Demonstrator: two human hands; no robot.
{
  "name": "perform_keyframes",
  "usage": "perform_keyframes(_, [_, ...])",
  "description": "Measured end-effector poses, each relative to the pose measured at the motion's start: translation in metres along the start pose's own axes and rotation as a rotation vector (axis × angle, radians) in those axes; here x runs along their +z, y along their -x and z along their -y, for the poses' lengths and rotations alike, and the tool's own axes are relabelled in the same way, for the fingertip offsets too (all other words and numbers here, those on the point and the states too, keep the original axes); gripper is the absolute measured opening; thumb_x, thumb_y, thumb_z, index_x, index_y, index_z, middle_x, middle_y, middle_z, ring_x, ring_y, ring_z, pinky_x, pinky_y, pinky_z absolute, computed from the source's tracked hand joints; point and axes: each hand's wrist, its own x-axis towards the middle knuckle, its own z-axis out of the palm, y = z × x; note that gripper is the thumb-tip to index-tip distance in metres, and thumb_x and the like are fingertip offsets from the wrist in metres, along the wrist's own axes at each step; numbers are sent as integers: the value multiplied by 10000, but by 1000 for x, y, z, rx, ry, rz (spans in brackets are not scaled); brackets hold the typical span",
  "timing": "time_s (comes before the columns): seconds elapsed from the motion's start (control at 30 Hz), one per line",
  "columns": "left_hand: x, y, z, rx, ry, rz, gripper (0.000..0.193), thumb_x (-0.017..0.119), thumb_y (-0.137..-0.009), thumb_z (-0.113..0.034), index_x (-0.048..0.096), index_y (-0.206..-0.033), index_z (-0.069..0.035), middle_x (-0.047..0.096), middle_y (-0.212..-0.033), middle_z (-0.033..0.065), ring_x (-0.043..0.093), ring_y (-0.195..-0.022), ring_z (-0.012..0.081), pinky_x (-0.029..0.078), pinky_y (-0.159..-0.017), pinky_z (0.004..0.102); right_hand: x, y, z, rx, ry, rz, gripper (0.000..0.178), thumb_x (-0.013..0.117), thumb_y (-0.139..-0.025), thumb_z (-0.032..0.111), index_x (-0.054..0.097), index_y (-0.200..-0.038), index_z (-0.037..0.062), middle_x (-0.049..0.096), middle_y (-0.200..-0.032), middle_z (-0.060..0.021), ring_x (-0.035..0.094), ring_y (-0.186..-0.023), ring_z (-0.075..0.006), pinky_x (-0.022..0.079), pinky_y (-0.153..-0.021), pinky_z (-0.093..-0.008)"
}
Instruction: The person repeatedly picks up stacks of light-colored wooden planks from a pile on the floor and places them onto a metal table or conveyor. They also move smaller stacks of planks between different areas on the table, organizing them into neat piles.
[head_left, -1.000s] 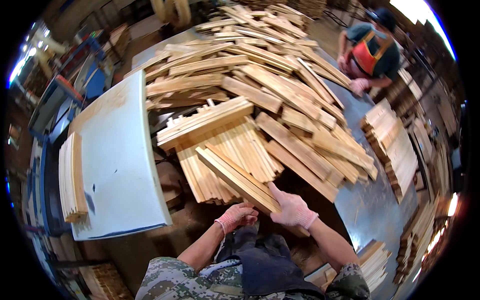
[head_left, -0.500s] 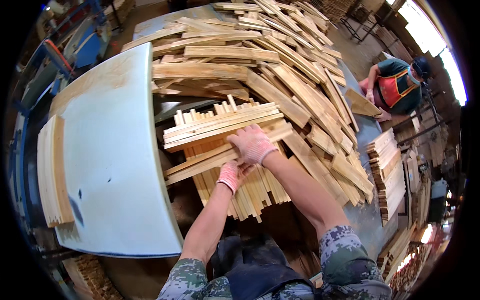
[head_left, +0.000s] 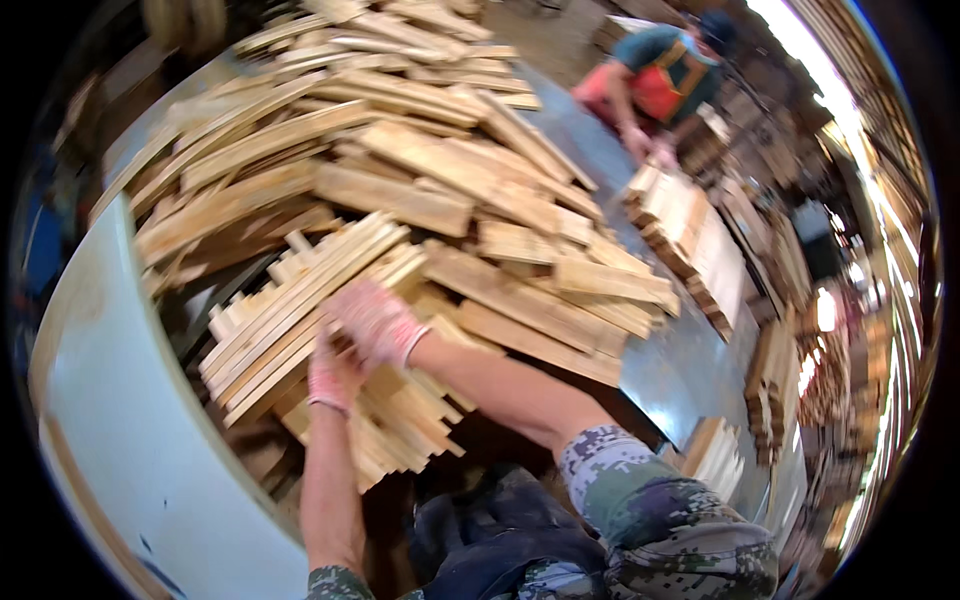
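While both gloved hands lay on a bundle of wooden slats [head_left: 300, 300] at the near left of the heap, the right hand [head_left: 375, 322] rested palm-down with its fingers curled over the bundle's top. The left hand [head_left: 333, 375] gripped its near edge. A white board [head_left: 120, 420] lay left; another person [head_left: 660, 85] worked far right.

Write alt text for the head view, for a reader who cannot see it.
A person's gloved left hand and right hand press on a bundle of thin wooden slats at the near edge of a large heap of boards. A pale panel lies left; another person works beyond.
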Motion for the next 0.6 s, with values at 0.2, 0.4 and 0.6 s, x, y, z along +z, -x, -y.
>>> perform_keyframes(0.2, [-1,-3,5,-53,14,-69,1166,668,-874,-797,286,-1644,-10,252,-1741,206,295,-1587,373,332,-1261,519,36,177,0,117,-636,-75,616,692,-835,134,602,-1443,100,683,-1282,-244,655,-1202,-433,537,-1035,-486])
perform_keyframes(0.4, [34,32,57,-98,-206,-52,973,629,-934,-760,506,-1491,28,583,-1492,183,602,-1310,357,544,-1055,512,118,399,-50,516,-883,-30,716,661,-892,209,499,-1579,89,663,-1400,-230,641,-1282,-386,498,-1112,-445])
perform_keyframes(0.6, [139,31,210,-446,-120,459,701,590,-1001,-669,658,-1317,-47,736,-1195,144,708,-1044,362,598,-903,549,211,601,-139,1092,-1171,-251,735,689,-940,278,460,-1600,48,658,-1444,-216,658,-1301,-311,507,-1110,-381])
